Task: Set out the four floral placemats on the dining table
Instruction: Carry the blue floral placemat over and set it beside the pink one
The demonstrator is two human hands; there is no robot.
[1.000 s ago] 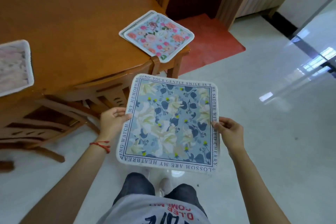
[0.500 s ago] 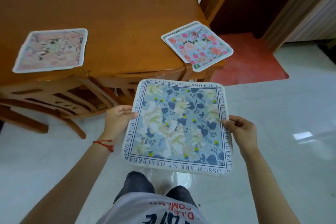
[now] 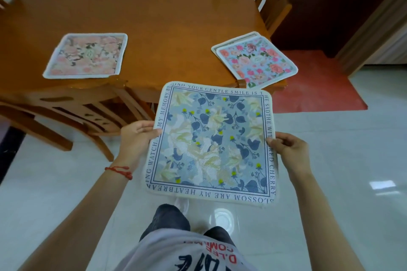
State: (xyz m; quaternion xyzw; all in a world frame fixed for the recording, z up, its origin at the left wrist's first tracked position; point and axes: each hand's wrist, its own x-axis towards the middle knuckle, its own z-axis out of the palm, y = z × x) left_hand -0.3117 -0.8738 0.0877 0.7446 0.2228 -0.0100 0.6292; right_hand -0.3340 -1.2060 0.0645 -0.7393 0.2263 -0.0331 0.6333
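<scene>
A blue floral placemat [image 3: 213,141] with a lettered border is held flat over the floor, just short of the table's near edge. My left hand [image 3: 136,136] grips its left edge and my right hand [image 3: 288,149] grips its right edge. On the wooden dining table [image 3: 154,20] a pale pink floral placemat [image 3: 87,55] lies at the left. At the table's near right corner a pink-rose placemat [image 3: 256,60] lies on top of another mat whose white corner [image 3: 224,45] peeks out.
A wooden chair [image 3: 72,112] is tucked under the table's near side at the left. Another chair [image 3: 273,0] stands at the far right corner. A red mat [image 3: 317,81] lies on the white tiled floor to the right.
The view has swung left and nearer to the table, bringing the whole pale pink placemat into sight. Both hands still hold the blue placemat the same way.
</scene>
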